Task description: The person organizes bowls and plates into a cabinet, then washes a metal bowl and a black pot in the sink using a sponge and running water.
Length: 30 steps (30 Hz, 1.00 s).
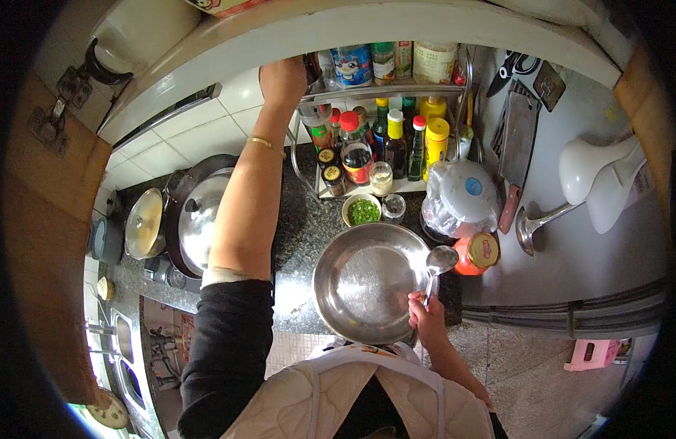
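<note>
My left hand [283, 81] is raised to the left end of the upper rack shelf. It is against a dark bottle [313, 68], but its fingers are hidden, so a grip on the bottle cannot be made out. In my right hand [429, 318] is a metal spoon [441, 260], bowl end up, over the right rim of a wide stainless steel basin [365, 285]. The basin stands on the dark stone counter in front of me. Behind it are a small bowl of chopped green onion [363, 212] and a small glass jar [393, 208].
Sauce bottles [355, 156] crowd the rack's lower tier. A plastic-wrapped container [463, 192] and a red-filled jar [478, 253] stand right of the basin. A cleaver [519, 137] and ladle [527, 225] hang at right. Lidded pans [203, 217] occupy the stove at left.
</note>
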### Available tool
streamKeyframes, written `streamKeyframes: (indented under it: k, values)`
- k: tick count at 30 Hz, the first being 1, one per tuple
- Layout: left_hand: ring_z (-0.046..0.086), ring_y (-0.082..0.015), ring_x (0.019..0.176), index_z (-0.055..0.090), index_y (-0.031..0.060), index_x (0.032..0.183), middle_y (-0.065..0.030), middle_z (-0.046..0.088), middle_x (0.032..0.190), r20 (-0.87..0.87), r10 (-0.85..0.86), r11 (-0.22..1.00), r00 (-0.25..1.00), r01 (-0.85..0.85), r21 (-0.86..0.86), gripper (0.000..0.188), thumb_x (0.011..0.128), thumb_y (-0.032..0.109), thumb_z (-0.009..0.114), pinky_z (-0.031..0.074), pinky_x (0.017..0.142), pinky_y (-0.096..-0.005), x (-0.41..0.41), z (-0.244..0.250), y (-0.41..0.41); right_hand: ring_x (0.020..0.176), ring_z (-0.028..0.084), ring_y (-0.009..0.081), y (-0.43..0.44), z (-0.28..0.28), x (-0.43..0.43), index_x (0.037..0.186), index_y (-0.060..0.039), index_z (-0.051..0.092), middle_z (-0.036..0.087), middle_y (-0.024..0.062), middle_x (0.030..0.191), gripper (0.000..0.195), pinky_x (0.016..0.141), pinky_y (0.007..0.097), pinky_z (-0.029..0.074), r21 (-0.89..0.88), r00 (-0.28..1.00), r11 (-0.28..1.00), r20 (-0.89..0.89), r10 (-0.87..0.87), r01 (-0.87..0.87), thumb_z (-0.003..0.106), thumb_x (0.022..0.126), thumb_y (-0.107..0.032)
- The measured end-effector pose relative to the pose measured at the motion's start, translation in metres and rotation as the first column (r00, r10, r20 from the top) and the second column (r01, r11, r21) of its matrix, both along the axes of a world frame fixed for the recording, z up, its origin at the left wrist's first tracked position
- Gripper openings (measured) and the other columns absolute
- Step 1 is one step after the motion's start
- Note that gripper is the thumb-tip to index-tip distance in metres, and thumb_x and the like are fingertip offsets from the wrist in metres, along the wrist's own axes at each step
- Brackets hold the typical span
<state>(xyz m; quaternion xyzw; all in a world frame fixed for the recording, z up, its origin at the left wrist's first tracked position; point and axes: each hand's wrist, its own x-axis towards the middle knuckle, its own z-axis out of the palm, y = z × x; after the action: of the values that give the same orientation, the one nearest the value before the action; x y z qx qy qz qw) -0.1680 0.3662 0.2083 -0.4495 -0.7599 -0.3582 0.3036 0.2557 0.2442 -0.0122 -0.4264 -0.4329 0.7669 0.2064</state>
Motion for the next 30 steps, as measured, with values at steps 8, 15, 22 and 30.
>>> streamKeyframes:
  k: [8, 15, 22, 30]
  values:
    - [0.061, -0.0313, 0.097, 0.062, 0.0137, 0.105, -0.0130, 0.061, 0.110, -0.098, 0.305, 0.913, 0.947, -0.320, -0.253, 0.041, 0.082, 0.047, 0.056, 0.050, 0.077, -0.0423, 0.012, 0.008, 0.012, 0.053, 0.044, 0.0069, 0.002, -0.010, 0.014, 0.097, -0.0033, 0.053, 0.048, -0.0015, 0.064, 0.013, 0.047, 0.0221, 0.036, 0.054, 1.000, 0.998, 0.022, 0.021, -0.022, 0.056, 0.088, -0.012]
    - [0.061, -0.0292, 0.092, 0.063, 0.0109, 0.102, -0.0078, 0.063, 0.104, -0.536, 0.236, 0.911, 0.810, -0.377, -0.169, 0.026, 0.080, 0.021, 0.054, 0.050, 0.074, -0.0415, 0.021, 0.005, -0.002, 0.046, 0.039, 0.0071, 0.012, -0.007, 0.020, 0.095, -0.0047, 0.052, 0.045, -0.0008, 0.061, 0.008, 0.041, 0.0225, 0.031, 0.011, 0.999, 0.999, 0.015, -0.047, 0.047, 0.054, 0.087, -0.008]
    - [0.053, -0.0296, 0.108, 0.062, 0.0085, 0.105, -0.0106, 0.059, 0.111, -0.313, 0.097, 0.872, 0.945, -0.233, -0.430, 0.029, 0.078, 0.021, 0.059, 0.042, 0.089, -0.0416, 0.013, 0.007, 0.037, 0.047, 0.041, 0.0066, 0.018, -0.003, 0.017, 0.094, -0.0039, 0.053, 0.047, -0.0008, 0.061, 0.011, 0.042, 0.0215, 0.033, 0.080, 0.998, 0.996, 0.050, 0.047, -0.050, 0.056, 0.087, -0.010]
    - [0.056, -0.0318, 0.105, 0.061, 0.0105, 0.110, -0.0154, 0.059, 0.111, -0.507, 0.247, 0.784, 0.826, -0.477, -0.396, 0.032, 0.080, 0.021, 0.058, 0.043, 0.087, -0.0464, 0.021, 0.001, 0.040, 0.049, 0.042, 0.0064, 0.011, -0.019, 0.018, 0.093, -0.0056, 0.053, 0.047, -0.0018, 0.062, 0.007, 0.044, 0.0213, 0.033, 0.114, 0.994, 0.988, 0.012, 0.104, -0.105, 0.056, 0.087, -0.009]
